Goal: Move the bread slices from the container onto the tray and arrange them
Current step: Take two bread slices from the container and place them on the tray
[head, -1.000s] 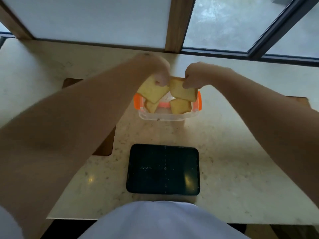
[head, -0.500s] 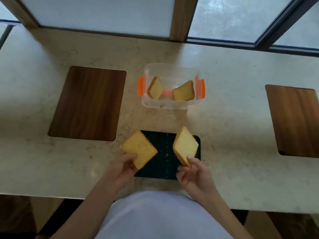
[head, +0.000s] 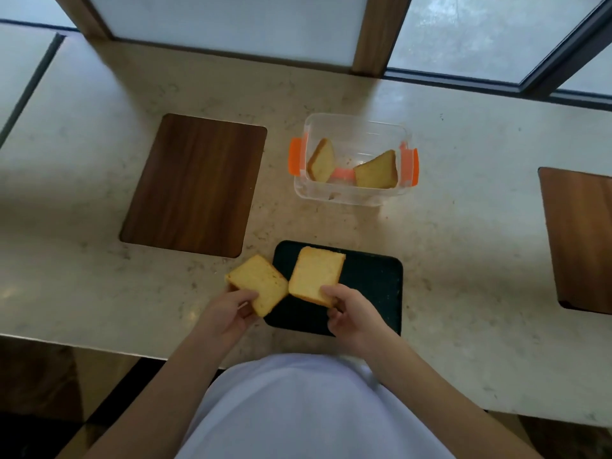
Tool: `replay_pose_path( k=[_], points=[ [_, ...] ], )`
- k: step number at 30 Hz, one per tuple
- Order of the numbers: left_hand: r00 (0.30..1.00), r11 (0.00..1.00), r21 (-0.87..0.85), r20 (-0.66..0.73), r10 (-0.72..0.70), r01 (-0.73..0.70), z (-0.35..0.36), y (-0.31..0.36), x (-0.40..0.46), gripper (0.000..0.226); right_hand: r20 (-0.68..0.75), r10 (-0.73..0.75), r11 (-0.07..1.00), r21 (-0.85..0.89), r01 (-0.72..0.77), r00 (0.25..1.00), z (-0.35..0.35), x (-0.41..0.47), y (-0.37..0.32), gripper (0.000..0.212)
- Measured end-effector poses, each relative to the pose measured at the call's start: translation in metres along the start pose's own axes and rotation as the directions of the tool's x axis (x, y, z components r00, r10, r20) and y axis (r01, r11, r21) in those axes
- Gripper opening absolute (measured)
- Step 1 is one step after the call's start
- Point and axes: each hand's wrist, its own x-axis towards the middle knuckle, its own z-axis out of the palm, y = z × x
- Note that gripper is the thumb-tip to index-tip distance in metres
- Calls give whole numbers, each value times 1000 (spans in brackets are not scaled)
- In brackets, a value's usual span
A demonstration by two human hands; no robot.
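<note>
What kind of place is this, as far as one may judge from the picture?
Probably a home or café counter beside a window. The pale stone-like countertop runs along large frosted glass panes, dark wooden rectangular boards are set into it like placemats, and a clear plastic container with orange clips holds bread.

Golden bread slices (head: 316, 274), black tray (head: 371, 279), orange-clipped clear container (head: 354, 127).

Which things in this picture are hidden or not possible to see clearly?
- Head view: the near left part of the tray is covered by both held slices and the right hand.
- Whether the right slice touches the tray: cannot tell.
- The container: its floor under the two remaining slices is hidden.
</note>
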Motion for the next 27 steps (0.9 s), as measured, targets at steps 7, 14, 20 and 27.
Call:
replay_pose_path(
  k=[7,14,20,27],
  points=[
    [995,993,105,-73,63,-56,-18,-1,-4,47,-44,-72,986,-151,65,996,34,12,7,31],
    [988,995,58,-124,88,-81,-22,6,0,35,-17,18,993,121,-16,1000,70,26,19,24],
    [990,997,21,-118,81,-79,-21,10,3,33,-53,28,990,142,-20,998,76,35,18,18],
    [993,997,-11,-95,70,-71,-23,14,8,35,-95,58,980,193,-39,994,77,41,18,20]
  ],
)
